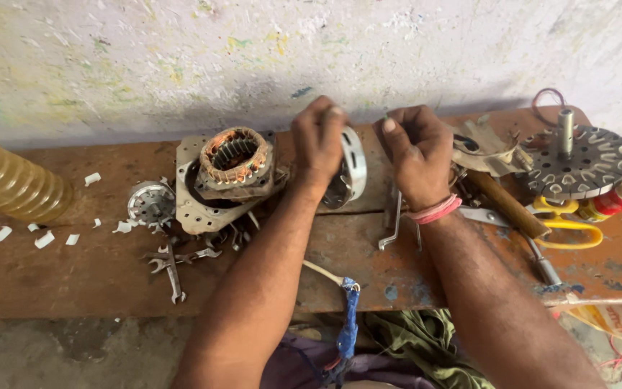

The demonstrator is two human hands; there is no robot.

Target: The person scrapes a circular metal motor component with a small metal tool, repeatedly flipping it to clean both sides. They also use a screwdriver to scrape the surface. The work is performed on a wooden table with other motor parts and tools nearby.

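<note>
While both hands work over the middle of the rusty tabletop (59,274), the wound stator (233,155) serves as landmark: far left of it lies a ribbed amber bottle (8,189), with white plastic scraps (43,238) between. Just left of the stator sits a small round metal part (150,202); below it, a few open-end spanners (173,265). The stator rests on a grey mounting plate (194,209). Right of it, the left hand (317,144) has its fingers closed round the rim of a round metal end cover (354,169), held on edge above the tabletop. Further right, the right hand (419,151) is curled, fingers pinched on something thin; can't tell what. Cover judgement: stiff, pressed metal, moderate weight, edges possibly sharp or greasy, so rim grip with the thumb across is best. Right of that hand: wooden-handled tool (507,204), yellow-handled scissors (566,220), finned rotor disc with upright shaft (577,160), small red-and-yellow bottle (613,202) at far right.
</note>
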